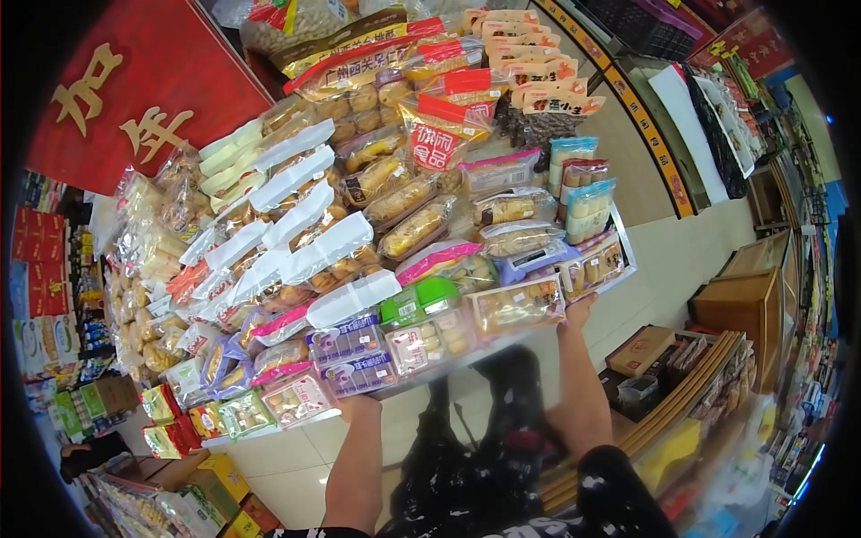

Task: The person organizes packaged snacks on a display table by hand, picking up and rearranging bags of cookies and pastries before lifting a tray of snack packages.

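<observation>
My left hand (359, 409) is at the front edge of a display of packaged baked goods. It touches or nearly touches the purple boxes (363, 373) and the clear box with red print (298, 398); its fingers are hidden. At the front right corner, my right hand (578, 310) meets the edge beside a long clear pack of pale rolls (517, 306). Its fingers are mostly out of sight, so their grip does not show. Between the hands sit a clear pack of round cakes (430, 343) and a green-topped pack (419, 300).
Rows of bread bags with white tops (300, 211) fill the display's middle. A large red sign (134, 99) stands at the left. On the right are a wooden cabinet (740, 300) and a shelf with a cardboard box (640, 351). Tiled floor (668, 269) runs between.
</observation>
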`<state>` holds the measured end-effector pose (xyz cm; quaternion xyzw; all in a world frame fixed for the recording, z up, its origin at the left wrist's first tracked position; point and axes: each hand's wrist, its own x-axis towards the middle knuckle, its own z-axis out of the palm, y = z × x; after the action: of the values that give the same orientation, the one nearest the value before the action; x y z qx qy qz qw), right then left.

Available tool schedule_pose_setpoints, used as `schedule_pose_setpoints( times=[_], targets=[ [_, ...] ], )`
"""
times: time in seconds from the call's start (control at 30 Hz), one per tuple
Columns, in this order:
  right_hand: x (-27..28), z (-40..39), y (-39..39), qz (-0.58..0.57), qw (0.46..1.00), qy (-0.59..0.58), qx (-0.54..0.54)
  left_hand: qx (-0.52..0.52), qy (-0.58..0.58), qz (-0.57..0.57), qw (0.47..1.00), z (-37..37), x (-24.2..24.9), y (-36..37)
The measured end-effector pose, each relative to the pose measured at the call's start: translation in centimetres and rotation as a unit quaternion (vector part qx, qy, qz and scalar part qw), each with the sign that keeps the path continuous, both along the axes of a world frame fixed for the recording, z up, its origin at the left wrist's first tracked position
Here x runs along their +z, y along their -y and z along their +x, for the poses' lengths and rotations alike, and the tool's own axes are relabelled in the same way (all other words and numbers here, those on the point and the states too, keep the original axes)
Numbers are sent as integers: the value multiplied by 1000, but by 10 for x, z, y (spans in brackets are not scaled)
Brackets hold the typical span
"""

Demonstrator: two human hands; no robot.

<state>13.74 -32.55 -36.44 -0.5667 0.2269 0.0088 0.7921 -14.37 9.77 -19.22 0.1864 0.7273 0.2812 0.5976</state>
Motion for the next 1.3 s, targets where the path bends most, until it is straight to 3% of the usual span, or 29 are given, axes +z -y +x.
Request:
schedule_pose_setpoints(
  times=[0.03, 0.13, 0.17, 0.23, 0.37, 0.43, 0.5, 0.63, 0.73, 0.93, 1.03, 1.13, 1.23, 1.3],
  targets=[
    [2, 0, -3, 74, 997, 28, 1, 4, 1, 1, 1000, 1, -2, 1],
    [-13, -1, 1, 71, 997, 13, -25, 8, 1, 1, 1000, -2, -5, 2],
    [-35, 0, 8, -121, 992, 6, -43, 10, 2, -1, 1000, -4, -6, 2],
    [-32, -1, 6, -309, 949, -2, -61, 11, 0, 1, 1000, -4, -5, 3],
    [4, -2, -19, -221, 973, 26, -62, 13, -3, 2, 1000, -4, -6, 4],
    [-6, -1, -12, -166, 982, 28, -86, 15, -5, 4, 1000, -3, -6, 6],
    [-17, 2, -5, -292, 952, -25, -94, 16, -5, 3, 1000, -4, -6, 7],
    [-30, 5, 2, -407, 904, -98, -86, 18, -4, 5, 1000, -3, -7, 7],
    [-37, 0, 5, -380, 920, -37, -83, 18, -4, 5, 1000, -7, -7, 9],
    [-55, 4, 13, -510, 854, -73, -71, 19, 1, 4, 1000, -6, -7, 7],
    [-52, 4, 11, -534, 843, -2, -68, 22, 5, 1, 1000, -2, -6, 5],
    [-40, 0, 5, -424, 904, 0, -62, 23, 4, 0, 1000, -1, -6, 5],
    [-55, -2, 18, -456, 880, -87, -101, 22, 0, -1, 1000, -1, -7, 5],
    [-65, -1, 21, -524, 845, -66, -83, 21, -1, -3, 1000, -2, -8, 6]
  ],
)
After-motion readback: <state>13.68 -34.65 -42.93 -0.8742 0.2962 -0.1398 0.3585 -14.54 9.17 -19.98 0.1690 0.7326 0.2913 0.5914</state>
